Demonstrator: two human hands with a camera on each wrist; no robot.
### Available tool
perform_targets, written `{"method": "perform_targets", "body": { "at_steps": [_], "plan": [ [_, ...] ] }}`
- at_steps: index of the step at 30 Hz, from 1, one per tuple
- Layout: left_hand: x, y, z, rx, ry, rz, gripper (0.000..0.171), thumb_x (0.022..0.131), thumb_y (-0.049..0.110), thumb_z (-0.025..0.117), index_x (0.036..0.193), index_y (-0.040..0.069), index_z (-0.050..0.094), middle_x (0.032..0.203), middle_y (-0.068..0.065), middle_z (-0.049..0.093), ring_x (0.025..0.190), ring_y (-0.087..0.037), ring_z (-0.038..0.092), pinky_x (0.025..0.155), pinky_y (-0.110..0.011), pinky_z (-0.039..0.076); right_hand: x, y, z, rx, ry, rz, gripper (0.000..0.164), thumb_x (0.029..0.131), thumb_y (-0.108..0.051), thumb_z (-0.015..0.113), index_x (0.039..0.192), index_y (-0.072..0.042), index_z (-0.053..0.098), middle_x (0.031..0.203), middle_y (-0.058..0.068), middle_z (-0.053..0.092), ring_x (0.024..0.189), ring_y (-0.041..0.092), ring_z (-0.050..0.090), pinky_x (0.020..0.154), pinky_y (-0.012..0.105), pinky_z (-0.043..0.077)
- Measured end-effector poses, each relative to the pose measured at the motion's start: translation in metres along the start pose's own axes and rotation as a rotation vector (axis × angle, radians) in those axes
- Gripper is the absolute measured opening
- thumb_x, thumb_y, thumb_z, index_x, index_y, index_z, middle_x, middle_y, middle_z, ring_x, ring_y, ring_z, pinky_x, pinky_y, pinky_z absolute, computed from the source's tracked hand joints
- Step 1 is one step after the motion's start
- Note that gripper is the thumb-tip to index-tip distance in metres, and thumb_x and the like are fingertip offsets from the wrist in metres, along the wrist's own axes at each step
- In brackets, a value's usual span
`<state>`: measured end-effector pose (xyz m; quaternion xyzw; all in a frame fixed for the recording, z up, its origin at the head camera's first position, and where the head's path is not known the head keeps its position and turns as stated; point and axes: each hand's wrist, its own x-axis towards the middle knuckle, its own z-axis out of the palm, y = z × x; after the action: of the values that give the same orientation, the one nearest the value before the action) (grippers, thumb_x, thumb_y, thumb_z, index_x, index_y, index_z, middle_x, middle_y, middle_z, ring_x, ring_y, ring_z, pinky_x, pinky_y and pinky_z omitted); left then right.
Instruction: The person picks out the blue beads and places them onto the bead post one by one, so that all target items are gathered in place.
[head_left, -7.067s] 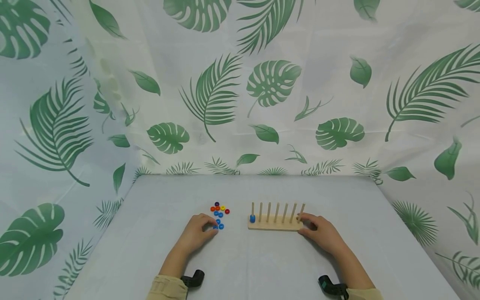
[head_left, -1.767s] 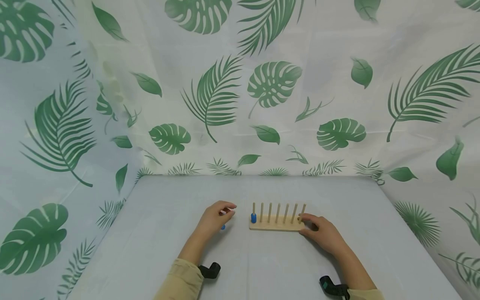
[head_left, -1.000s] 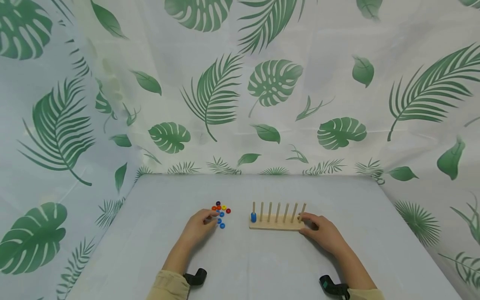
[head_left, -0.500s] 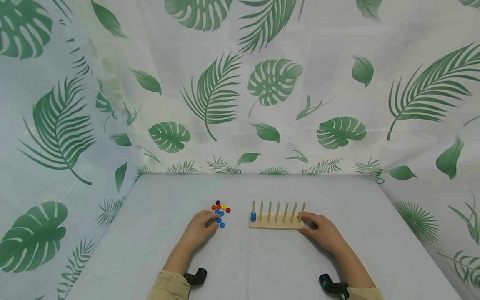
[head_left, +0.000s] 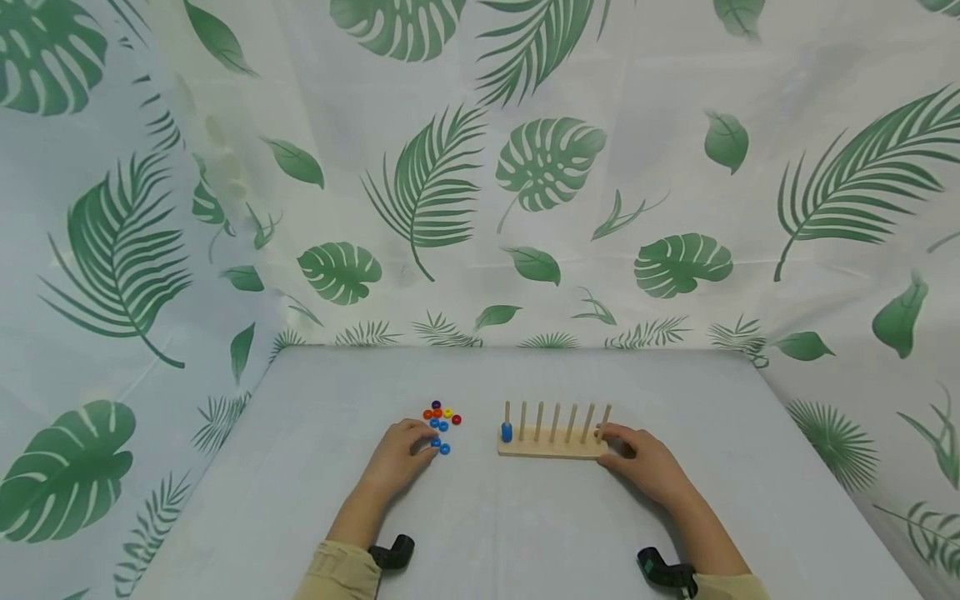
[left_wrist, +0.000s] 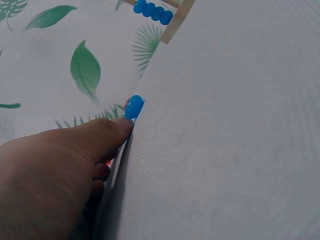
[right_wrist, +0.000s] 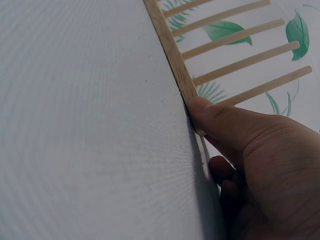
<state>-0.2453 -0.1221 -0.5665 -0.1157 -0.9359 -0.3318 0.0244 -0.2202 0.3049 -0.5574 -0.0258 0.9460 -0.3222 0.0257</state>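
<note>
Well, the left grip has thumb and forefinger at a blue bead on the counter; whether they pinch it I cannot tell. Best take it by its rim, hole clear, without nudging the neighbouring bead. The right grip pinches the peg rack by its right end, which should steady it. Beyond lie other coloured beads; a blue stack sits on the leftmost peg

On the white cloth-covered table we find a pale rectangular wooden peg rack, right of loose small round multicoloured beads. Four round blue beads sit stacked on its leftmost slim wooden peg. We place the left hand left of the loose group, the right hand at the rack's right end, and the white leaf-print fabric backdrop behind.
</note>
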Motion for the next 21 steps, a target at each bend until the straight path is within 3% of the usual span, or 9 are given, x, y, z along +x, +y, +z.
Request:
{"method": "perform_targets", "body": {
  "at_steps": [7,21],
  "plan": [
    [-0.0008,0.0007,0.0003,0.003,0.025,0.006,0.021,0.089,0.027,0.074,0.108,0.022,0.071,0.122,0.000,0.064,0.120,-0.023,0.057,0.105,-0.045,0.048,-0.0005,-0.0008,-0.0008,0.012,0.000,-0.014,0.057,0.086,-0.046,0.073,0.134,-0.018,0.060,0.139,0.021,0.056,0.129,0.045,0.050,0.102,0.063,0.041],
    [-0.0010,0.0019,0.0002,-0.031,0.064,-0.014,0.023,0.092,0.029,0.070,0.114,0.021,0.070,0.118,0.001,0.068,0.115,-0.022,0.061,0.101,-0.044,0.050,0.0001,0.0021,-0.0001,0.022,0.009,-0.016,0.059,0.086,-0.047,0.073,0.136,-0.019,0.060,0.136,0.020,0.058,0.125,0.042,0.053,0.100,0.061,0.043]
  ]
}}
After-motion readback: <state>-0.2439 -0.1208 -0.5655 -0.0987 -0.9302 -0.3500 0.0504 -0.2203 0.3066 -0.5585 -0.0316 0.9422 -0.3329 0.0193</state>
